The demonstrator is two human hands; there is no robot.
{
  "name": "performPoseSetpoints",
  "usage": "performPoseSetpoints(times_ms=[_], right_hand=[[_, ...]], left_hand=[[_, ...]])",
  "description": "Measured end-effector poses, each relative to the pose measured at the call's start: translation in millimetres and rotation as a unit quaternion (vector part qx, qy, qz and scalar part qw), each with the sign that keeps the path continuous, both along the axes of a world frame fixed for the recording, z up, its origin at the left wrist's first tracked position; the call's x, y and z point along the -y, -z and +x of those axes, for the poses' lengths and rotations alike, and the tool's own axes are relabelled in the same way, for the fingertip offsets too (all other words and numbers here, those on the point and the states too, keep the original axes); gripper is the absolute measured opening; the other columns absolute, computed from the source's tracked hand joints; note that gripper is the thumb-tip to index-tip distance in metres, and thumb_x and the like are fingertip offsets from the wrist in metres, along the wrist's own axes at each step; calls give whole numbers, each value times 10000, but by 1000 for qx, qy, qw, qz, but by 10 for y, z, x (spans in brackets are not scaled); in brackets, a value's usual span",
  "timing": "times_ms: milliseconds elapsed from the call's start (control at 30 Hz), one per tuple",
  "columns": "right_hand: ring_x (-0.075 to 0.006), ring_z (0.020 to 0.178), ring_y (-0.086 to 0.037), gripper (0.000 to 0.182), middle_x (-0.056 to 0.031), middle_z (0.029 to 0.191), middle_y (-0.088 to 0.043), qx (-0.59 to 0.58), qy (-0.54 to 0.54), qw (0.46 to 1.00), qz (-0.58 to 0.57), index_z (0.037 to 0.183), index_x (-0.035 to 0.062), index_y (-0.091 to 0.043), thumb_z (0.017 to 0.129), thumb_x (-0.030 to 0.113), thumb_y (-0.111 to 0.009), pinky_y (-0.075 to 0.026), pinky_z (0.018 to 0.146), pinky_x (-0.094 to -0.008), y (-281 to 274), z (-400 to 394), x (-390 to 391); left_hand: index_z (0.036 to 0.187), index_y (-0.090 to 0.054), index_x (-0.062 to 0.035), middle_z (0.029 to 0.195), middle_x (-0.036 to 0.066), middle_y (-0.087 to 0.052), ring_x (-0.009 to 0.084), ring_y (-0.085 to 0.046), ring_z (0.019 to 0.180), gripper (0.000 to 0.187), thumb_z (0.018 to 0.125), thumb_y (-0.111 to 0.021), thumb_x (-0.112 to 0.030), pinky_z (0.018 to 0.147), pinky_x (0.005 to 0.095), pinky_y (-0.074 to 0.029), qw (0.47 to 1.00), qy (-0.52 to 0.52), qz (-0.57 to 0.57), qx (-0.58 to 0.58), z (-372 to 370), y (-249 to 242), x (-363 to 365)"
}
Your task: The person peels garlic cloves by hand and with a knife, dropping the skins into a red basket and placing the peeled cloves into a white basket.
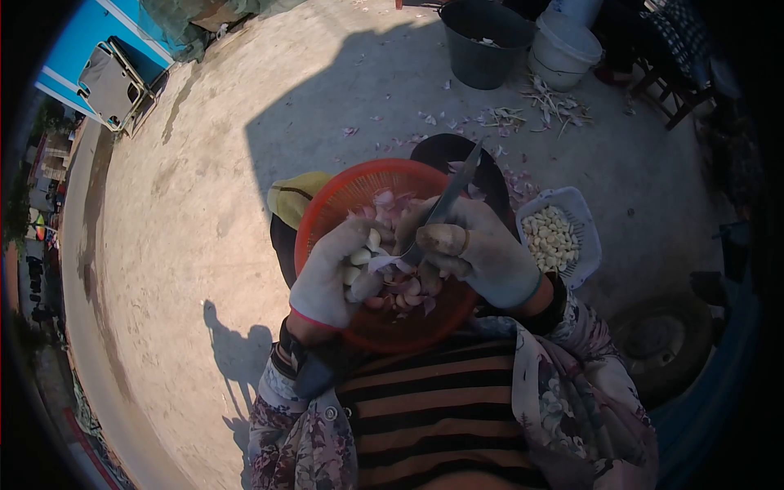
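An orange-red plastic basket rests on my lap, with unpeeled pinkish garlic cloves and loose skins inside. Over its left part, my gloved left hand is closed around several garlic cloves, some of them pale and peeled. My gloved right hand grips a knife, its blade pointing up and away from me. The thumb and fingers of that hand are close to a piece of purple skin beside the cloves. The knife's handle is mostly hidden by the glove.
A white basket of peeled cloves stands on the ground to my right. Ahead are a dark bucket, a white bucket, scattered skins and stalks, and a seated person's stool. A tyre lies at right.
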State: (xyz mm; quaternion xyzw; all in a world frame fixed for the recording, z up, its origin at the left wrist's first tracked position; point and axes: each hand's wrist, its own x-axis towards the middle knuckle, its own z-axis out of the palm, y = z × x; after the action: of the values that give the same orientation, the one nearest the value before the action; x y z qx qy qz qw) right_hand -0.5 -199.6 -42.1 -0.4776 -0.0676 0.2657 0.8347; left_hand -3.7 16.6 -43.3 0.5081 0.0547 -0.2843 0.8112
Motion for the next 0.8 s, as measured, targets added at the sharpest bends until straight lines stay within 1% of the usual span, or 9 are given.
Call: performPoseSetpoints(times_ms=[100,167,367,433,500,567,667,767,800], right_hand=[[-89,594,-608,341,-25,727,-589,2,-2,1000,23,1152,-26,-614,976,266,-595,-494,522,-202,23,9,32],[-86,592,-609,351,-4,694,-560,-2,-17,998,61,1158,-28,-613,972,270,-601,-492,523,-203,43,46,81],[-80,578,-618,367,32,618,-502,-26,29,998,46,1157,-25,-620,978,295,-595,-504,543,-209,78,149,149],[-84,579,-623,369,32,617,-502,-15,30,998,52,1157,-24,-620,984,301,-588,-504,545,-208,95,162,146],[-81,565,-607,367,35,614,-493,-8,33,998,57,1155,-24,-621,988,301,-585,-505,548,-212,101,161,142],[-71,535,-569,361,41,608,-475,-6,37,997,61,1150,-26,-622,989,295,-586,-505,550,-223,101,154,134],[-59,505,-504,347,53,598,-438,-3,89,993,74,1141,-33,-625,992,278,-584,-522,562,-250,56,194,133],[-56,524,-481,326,59,609,-422,17,147,988,44,1125,-49,-629,986,243,-596,-531,567,-270,20,300,287],[-58,559,-492,256,57,621,-418,19,237,971,-1,1078,-25,-665,953,196,-640,-503,543,-262,-2,319,280]], left_hand=[[1099,-534,-20,744,41,-571,55,-392,442,297,1006,-426,-280,429,179,-321,994,-1,94,56,-19,-65,50],[1117,-528,-10,729,38,-566,55,-394,437,315,998,-429,-285,427,181,-347,994,17,90,58,-8,-61,29],[1236,-490,30,698,34,-550,40,-414,438,436,967,-471,-313,472,203,-506,1000,5,22,8,-11,-27,24],[1237,-488,31,699,38,-552,39,-417,442,437,961,-485,-307,469,207,-508,995,26,87,51,17,34,-18],[1221,-492,25,714,47,-558,43,-417,451,413,955,-503,-292,462,201,-481,997,32,56,45,19,53,-24],[1186,-504,12,743,61,-567,51,-413,463,365,950,-524,-266,452,184,-425,997,22,-69,-10,4,57,-10],[1141,-512,-12,797,81,-576,58,-404,488,292,942,-556,-221,460,176,-343,997,33,-66,-1,27,6,4],[1123,-516,-23,849,98,-586,57,-399,505,247,930,-575,-166,475,176,-316,993,38,-112,3,17,41,-28],[1122,-516,-24,856,102,-590,56,-396,505,243,932,-577,-163,471,178,-315,995,35,-98,5,16,27,-29]])
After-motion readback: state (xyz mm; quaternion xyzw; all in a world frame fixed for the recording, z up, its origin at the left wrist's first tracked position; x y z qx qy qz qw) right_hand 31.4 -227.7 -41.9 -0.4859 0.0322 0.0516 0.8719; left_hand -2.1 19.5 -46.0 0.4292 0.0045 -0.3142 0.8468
